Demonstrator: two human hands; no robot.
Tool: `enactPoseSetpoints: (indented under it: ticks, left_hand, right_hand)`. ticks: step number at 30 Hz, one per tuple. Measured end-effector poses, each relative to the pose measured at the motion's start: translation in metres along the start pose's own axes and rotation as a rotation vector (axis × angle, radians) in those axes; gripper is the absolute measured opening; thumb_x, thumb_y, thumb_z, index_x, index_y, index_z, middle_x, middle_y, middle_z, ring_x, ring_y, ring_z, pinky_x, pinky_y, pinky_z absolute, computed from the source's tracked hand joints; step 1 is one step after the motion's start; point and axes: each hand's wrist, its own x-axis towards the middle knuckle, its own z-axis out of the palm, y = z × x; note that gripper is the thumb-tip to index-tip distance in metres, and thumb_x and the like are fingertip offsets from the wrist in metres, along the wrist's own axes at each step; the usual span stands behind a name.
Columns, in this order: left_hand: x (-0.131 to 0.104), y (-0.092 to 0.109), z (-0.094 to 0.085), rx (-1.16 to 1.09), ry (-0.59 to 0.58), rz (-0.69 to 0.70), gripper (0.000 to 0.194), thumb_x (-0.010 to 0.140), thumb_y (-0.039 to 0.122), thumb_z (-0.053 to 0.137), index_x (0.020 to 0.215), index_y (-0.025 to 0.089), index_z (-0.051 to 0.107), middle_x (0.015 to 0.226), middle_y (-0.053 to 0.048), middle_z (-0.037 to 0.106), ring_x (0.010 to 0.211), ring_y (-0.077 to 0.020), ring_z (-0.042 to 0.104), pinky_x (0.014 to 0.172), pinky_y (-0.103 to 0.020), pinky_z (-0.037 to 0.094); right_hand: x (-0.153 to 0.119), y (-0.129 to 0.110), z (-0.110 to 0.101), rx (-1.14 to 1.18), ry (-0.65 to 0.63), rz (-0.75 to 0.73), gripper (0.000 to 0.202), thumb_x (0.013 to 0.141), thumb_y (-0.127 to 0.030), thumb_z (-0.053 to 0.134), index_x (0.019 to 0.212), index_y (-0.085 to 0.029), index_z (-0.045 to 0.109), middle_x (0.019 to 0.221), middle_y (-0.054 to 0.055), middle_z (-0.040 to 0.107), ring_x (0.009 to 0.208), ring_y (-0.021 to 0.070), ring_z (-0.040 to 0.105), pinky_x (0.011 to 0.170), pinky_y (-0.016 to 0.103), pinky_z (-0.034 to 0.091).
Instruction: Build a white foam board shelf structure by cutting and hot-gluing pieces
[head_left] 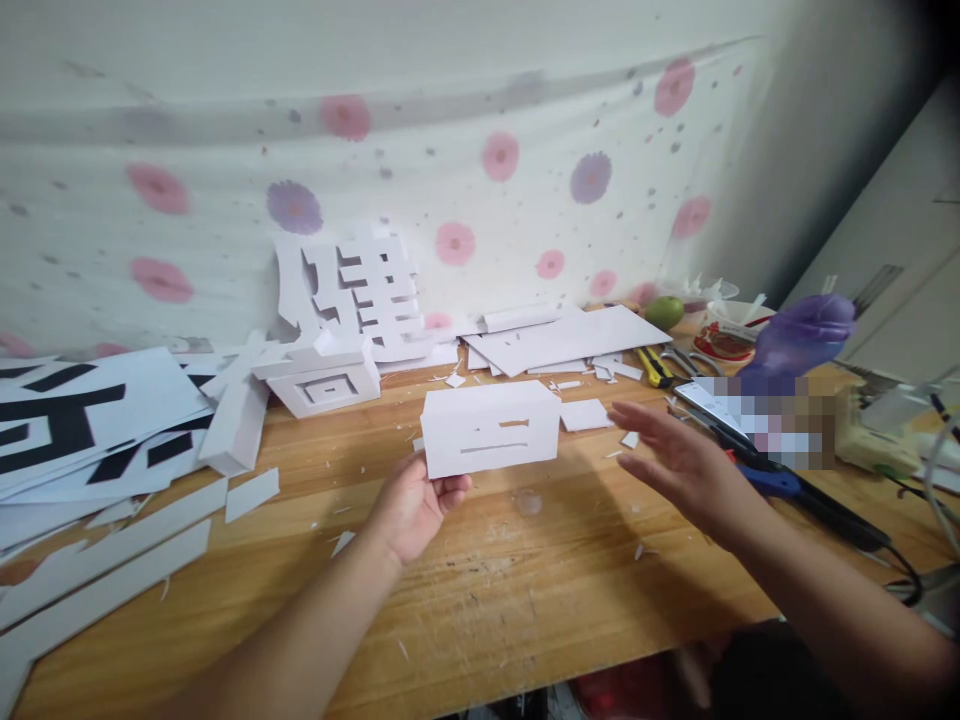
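My left hand (417,510) grips a white foam-board box (491,432) from below at its left end, holding it above the wooden table (480,590). Narrow slots are cut through the box's front face. To the right of the box, my right hand (679,470) is in the air with its fingers stretched out, holding nothing. A small white board piece (586,415) lies on the table between the box and that hand. Behind and to the left stands a white three-dimensional cut-out character (322,375) with a square pattern in its front.
A taller white character (349,295) leans on the wall. Printed sheets (90,425) and white strips (112,560) cover the left side. At right are a yellow cutter (655,367), pliers (694,362), a phone (724,405), a black-and-blue tool (810,500), a green fruit (664,312) and a bowl (726,332).
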Motion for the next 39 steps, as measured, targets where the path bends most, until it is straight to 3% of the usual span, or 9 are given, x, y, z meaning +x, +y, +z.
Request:
enactPoseSetpoints:
  ticks: [3, 7, 12, 16, 21, 29, 33, 36, 39]
  left_hand:
    - [-0.001, -0.003, 0.0, 0.075, -0.076, 0.04, 0.012, 0.078, 0.022, 0.067, 0.086, 0.013, 0.066, 0.069, -0.005, 0.069, 0.054, -0.0125, 0.063, 0.047, -0.02, 0.049]
    - [-0.005, -0.012, 0.002, 0.188, -0.142, 0.163, 0.032, 0.066, 0.04, 0.08, 0.073, 0.015, 0.061, 0.064, -0.001, 0.062, 0.057, -0.013, 0.058, 0.049, -0.022, 0.044]
    - [-0.005, -0.017, 0.0, 0.381, -0.175, 0.289, 0.041, 0.061, 0.049, 0.081, 0.063, 0.015, 0.058, 0.061, 0.001, 0.055, 0.058, -0.0119, 0.047, 0.055, -0.023, 0.036]
    - [-0.006, -0.011, -0.005, 0.503, -0.185, 0.324, 0.036, 0.067, 0.046, 0.076, 0.063, 0.016, 0.056, 0.061, 0.002, 0.053, 0.059, -0.0128, 0.044, 0.056, -0.023, 0.034]
    - [-0.001, -0.002, -0.011, 0.755, -0.195, 0.313, 0.025, 0.073, 0.041, 0.069, 0.083, 0.018, 0.064, 0.07, 0.0, 0.062, 0.067, -0.0185, 0.054, 0.062, -0.026, 0.041]
    - [0.011, -0.015, -0.021, 1.336, -0.326, 0.476, 0.027, 0.078, 0.045, 0.059, 0.065, 0.021, 0.057, 0.056, 0.003, 0.054, 0.054, -0.0149, 0.048, 0.052, -0.022, 0.035]
    - [0.008, -0.008, -0.02, 1.329, -0.395, 0.424, 0.023, 0.077, 0.043, 0.061, 0.069, 0.021, 0.064, 0.064, 0.0, 0.063, 0.059, -0.0174, 0.056, 0.057, -0.023, 0.04]
    - [0.006, 0.004, -0.022, 1.15, -0.502, 0.332, 0.02, 0.076, 0.042, 0.066, 0.08, 0.023, 0.071, 0.076, -0.004, 0.07, 0.07, -0.0205, 0.063, 0.065, -0.024, 0.047]
    - [0.006, 0.013, -0.028, 0.929, -0.375, 0.376, 0.024, 0.078, 0.045, 0.064, 0.074, 0.022, 0.07, 0.071, -0.004, 0.068, 0.067, -0.0194, 0.062, 0.063, -0.024, 0.048]
  right_hand:
    - [-0.003, -0.005, 0.009, 0.194, -0.145, 0.074, 0.068, 0.085, -0.046, 0.066, 0.144, -0.027, 0.036, 0.126, 0.013, 0.062, 0.122, 0.0277, 0.056, 0.103, 0.052, 0.043]
    - [-0.004, -0.011, 0.014, 0.404, -0.231, 0.127, 0.07, 0.088, -0.048, 0.062, 0.147, -0.026, 0.032, 0.117, 0.012, 0.067, 0.112, 0.0252, 0.062, 0.098, 0.046, 0.048]
    - [0.003, -0.004, 0.014, 0.247, -0.214, 0.238, 0.057, 0.076, -0.05, 0.073, 0.125, -0.021, 0.062, 0.083, 0.007, 0.071, 0.078, 0.0223, 0.067, 0.069, 0.033, 0.055]
    - [0.002, -0.016, 0.016, 0.082, -0.317, 0.043, 0.027, 0.084, -0.045, 0.064, 0.083, -0.018, 0.069, 0.078, 0.007, 0.071, 0.071, 0.0193, 0.065, 0.063, 0.029, 0.052]
    - [0.0, -0.037, 0.015, -0.062, -0.378, -0.059, 0.015, 0.085, -0.031, 0.063, 0.081, -0.018, 0.068, 0.078, 0.004, 0.07, 0.072, 0.0161, 0.063, 0.066, 0.026, 0.049]
    - [-0.01, -0.04, 0.005, -0.28, -0.575, -0.257, 0.009, 0.087, -0.023, 0.062, 0.084, -0.019, 0.069, 0.081, 0.004, 0.068, 0.076, 0.0156, 0.06, 0.069, 0.025, 0.042]
    - [-0.012, -0.035, 0.005, -0.333, -0.623, -0.305, 0.007, 0.085, -0.025, 0.064, 0.083, -0.02, 0.068, 0.08, 0.003, 0.068, 0.075, 0.0161, 0.06, 0.068, 0.026, 0.04]
    - [-0.011, -0.035, 0.002, -0.279, -0.607, -0.283, 0.015, 0.085, -0.034, 0.066, 0.091, -0.021, 0.069, 0.083, 0.004, 0.069, 0.076, 0.0164, 0.062, 0.069, 0.026, 0.042]
    - [-0.006, -0.034, -0.004, -0.231, -0.464, -0.158, 0.021, 0.092, -0.037, 0.057, 0.087, -0.02, 0.068, 0.076, 0.003, 0.069, 0.068, 0.0141, 0.063, 0.064, 0.024, 0.046]
